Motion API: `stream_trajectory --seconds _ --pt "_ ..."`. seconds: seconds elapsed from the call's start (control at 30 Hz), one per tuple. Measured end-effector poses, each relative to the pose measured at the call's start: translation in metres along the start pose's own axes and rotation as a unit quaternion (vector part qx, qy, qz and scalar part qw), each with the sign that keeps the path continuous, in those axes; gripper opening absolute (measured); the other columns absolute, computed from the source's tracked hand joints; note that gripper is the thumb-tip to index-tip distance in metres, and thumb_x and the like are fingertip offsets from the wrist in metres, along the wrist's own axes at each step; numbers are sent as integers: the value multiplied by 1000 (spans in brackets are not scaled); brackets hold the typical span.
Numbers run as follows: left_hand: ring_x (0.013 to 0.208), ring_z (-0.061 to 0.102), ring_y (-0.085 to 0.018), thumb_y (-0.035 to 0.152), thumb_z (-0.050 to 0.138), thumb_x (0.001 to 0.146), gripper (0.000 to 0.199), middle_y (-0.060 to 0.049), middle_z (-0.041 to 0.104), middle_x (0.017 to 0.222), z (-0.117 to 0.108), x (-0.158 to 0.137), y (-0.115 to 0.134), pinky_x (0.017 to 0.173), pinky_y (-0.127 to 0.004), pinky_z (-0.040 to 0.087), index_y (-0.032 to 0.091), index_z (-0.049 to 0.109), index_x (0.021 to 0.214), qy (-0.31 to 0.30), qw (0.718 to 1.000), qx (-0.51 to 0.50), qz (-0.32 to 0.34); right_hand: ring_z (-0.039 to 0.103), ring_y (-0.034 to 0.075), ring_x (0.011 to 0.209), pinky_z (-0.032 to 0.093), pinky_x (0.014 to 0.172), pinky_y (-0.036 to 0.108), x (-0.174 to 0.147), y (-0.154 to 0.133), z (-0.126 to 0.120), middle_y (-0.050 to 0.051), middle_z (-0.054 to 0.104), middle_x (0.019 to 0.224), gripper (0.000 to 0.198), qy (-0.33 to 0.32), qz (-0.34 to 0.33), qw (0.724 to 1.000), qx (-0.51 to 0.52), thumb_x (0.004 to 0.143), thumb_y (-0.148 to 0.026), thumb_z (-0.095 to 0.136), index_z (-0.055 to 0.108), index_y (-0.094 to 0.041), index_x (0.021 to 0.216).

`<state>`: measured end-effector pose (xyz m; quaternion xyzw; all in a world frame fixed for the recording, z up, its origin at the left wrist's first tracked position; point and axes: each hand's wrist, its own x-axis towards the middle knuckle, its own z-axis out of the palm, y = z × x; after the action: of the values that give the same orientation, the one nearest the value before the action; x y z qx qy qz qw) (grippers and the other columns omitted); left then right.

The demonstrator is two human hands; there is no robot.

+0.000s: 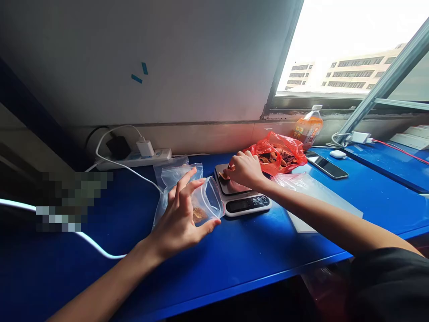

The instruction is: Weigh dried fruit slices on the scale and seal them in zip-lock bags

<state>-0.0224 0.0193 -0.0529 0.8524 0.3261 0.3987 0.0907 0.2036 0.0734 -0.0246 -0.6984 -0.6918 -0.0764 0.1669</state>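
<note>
My left hand (182,212) has its thumb and fingers curved around a clear zip bag (214,197), whose mouth faces right. Inside that bag lies a brown dried piece (199,214). More clear zip bags (166,179) lie just behind this hand. Over the metal plate of a white kitchen scale (248,205), my right hand (246,169) pinches a brown dried slice (224,175); its fingertips are partly hidden. The scale's display looks dark. Right behind the scale, an open red plastic bag (278,152) holds more dark dried pieces.
A bottle of orange drink (308,127) stands by the window. A phone (327,165), a white earphone case (337,154) and a white sheet (318,205) lie at the right. Behind on the left is a power strip (161,154); its white cable (127,167) crosses the blue table (234,259).
</note>
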Motion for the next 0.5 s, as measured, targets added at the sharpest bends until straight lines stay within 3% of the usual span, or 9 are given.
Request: stream_trajectory --seconds 0.1,0.3,0.5 --pt "145 25 -38 32 78 74 85 -18 20 155 -2 0 1 108 -67 34 32 22 138 -30 999 -3 28 54 29 99 42 81 38 7 4 5 12 68 95 22 -8 -3 1000 18 83 -35 60 75 -17 83" --pt "143 26 -40 29 79 73 86 -22 21 152 -3 1 4 106 -69 34 30 21 137 -41 998 4 38 52 26 95 40 79 36 6 10 13 10 67 92 17 15 -9 998 62 82 -27 61 75 -19 78" --pt "143 28 -39 29 80 72 86 -18 22 154 -2 1 2 108 -68 33 32 24 137 -26 999 -13 16 53 20 85 40 79 33 -6 2 -10 5 66 83 16 76 -35 988 133 86 -27 61 74 -21 79"
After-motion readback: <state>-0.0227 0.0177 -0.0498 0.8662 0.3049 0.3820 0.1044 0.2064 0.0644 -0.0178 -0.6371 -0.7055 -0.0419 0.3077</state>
